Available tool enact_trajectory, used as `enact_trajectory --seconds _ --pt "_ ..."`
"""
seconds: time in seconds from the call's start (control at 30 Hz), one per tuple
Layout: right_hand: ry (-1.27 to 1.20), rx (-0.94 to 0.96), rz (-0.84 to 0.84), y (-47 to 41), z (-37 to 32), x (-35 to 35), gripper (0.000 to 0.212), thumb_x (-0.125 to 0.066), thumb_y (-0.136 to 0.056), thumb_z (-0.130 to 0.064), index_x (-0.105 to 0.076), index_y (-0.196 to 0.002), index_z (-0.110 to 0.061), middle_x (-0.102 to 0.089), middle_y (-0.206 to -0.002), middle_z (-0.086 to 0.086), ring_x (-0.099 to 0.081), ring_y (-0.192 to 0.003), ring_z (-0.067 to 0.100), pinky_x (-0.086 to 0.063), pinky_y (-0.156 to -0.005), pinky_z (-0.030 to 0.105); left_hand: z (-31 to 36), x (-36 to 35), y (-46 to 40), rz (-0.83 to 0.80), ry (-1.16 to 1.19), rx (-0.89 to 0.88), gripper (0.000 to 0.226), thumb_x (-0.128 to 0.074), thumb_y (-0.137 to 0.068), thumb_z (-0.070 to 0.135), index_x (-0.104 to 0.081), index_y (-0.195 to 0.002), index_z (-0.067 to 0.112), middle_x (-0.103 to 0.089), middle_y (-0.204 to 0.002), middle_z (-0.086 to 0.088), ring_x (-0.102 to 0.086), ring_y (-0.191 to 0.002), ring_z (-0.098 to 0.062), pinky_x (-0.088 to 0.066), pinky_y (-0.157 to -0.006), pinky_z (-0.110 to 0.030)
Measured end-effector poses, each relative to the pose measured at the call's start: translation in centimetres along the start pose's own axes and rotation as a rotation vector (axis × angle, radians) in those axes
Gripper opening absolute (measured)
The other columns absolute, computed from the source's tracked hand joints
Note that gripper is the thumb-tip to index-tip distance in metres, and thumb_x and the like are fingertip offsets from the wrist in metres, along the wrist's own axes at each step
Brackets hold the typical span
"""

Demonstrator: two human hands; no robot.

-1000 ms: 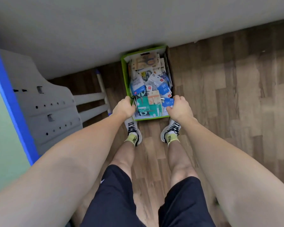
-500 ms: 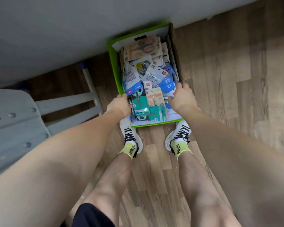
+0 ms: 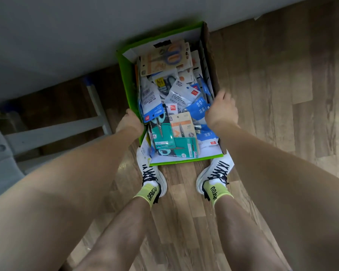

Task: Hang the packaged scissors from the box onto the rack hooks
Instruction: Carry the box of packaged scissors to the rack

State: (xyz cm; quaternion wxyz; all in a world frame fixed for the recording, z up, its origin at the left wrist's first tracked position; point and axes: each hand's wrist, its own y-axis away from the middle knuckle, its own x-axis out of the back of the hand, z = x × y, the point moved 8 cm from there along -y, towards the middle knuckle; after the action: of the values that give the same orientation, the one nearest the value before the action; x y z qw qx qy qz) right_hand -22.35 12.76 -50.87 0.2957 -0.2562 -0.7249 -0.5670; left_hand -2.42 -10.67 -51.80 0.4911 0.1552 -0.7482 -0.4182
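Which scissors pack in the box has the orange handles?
The tan card pack at the far end of the green box, lying on top of the pile. Its scissors have orange-and-blue handles; the packs nearest the feet are teal.

Colours of the box, the packs and the floor

The box (image 3: 125, 79) is bright green outside; packs are teal (image 3: 162, 133), blue-and-white (image 3: 202, 108) and beige (image 3: 164, 57); socks (image 3: 150, 192) yellow-green with black letters; floor (image 3: 272, 75) brown wood pattern.
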Motion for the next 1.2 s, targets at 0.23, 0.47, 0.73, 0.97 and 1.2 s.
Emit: enact_trajectory --seconds 0.23,0.47,0.73,0.97,1.2 --pt "-0.045 -0.081 -0.036 -3.0 1.4 -1.5 0.061 -0.053 -0.091 0.005 -0.027 -0.145 -0.009 -0.061 -0.119 0.020 -0.062 -0.105 0.036 -0.055 -0.083 0.043 -0.6 -0.4 -2.9 0.083 0.195 0.076 0.058 -0.061 -0.089 0.011 -0.031 -0.138 0.002 -0.053 -0.127 -0.025 -0.055 -0.114 -0.042 -0.051 -0.092 -0.046" --pt "-0.166 -0.134 0.007 -4.9 2.3 -2.4 0.041 -0.055 -0.095 -0.004 -0.044 -0.133 -0.016 -0.065 -0.110 0.018 -0.064 -0.096 0.036 -0.057 -0.077 0.044 -1.2 0.2 -5.1 0.155 0.300 0.050 0.039 -0.067 -0.088 0.019 -0.054 -0.121 0.003 -0.060 -0.120 -0.020 -0.059 -0.108 -0.037 -0.051 -0.086 -0.040" --pt "-0.169 -0.224 -0.045 -6.0 3.1 -2.9 0.026 -0.053 -0.096 -0.009 -0.057 -0.122 -0.009 -0.064 -0.112 0.017 -0.062 -0.101 0.032 -0.050 -0.075 0.037 -1.6 -1.3 -6.8 0.084 0.457 0.297 0.033 -0.049 -0.097 0.010 -0.051 -0.128 -0.002 -0.054 -0.129 -0.021 -0.055 -0.116 -0.034 -0.047 -0.091 -0.037" --pt "-0.250 -0.294 -0.084 -5.8 3.2 -3.3 0.030 -0.055 -0.094 -0.006 -0.057 -0.124 -0.009 -0.063 -0.113 0.015 -0.061 -0.101 0.029 -0.053 -0.082 0.037 -1.5 -2.0 -6.9 0.031 0.461 0.307 0.030 -0.042 -0.100 0.007 -0.050 -0.126 -0.006 -0.053 -0.130 -0.021 -0.053 -0.118 -0.033 -0.043 -0.085 -0.031" --pt "-0.308 -0.375 -0.085 -0.8 5.6 -2.1 0.023 -0.058 -0.091 -0.004 -0.062 -0.113 0.002 -0.065 -0.117 0.020 -0.061 -0.110 0.035 -0.042 -0.075 0.031 -1.3 -0.7 -3.3 0.092 0.454 0.224 0.033 -0.054 -0.096 0.013 -0.056 -0.123 -0.005 -0.056 -0.128 -0.023 -0.055 -0.117 -0.036 -0.045 -0.092 -0.036"
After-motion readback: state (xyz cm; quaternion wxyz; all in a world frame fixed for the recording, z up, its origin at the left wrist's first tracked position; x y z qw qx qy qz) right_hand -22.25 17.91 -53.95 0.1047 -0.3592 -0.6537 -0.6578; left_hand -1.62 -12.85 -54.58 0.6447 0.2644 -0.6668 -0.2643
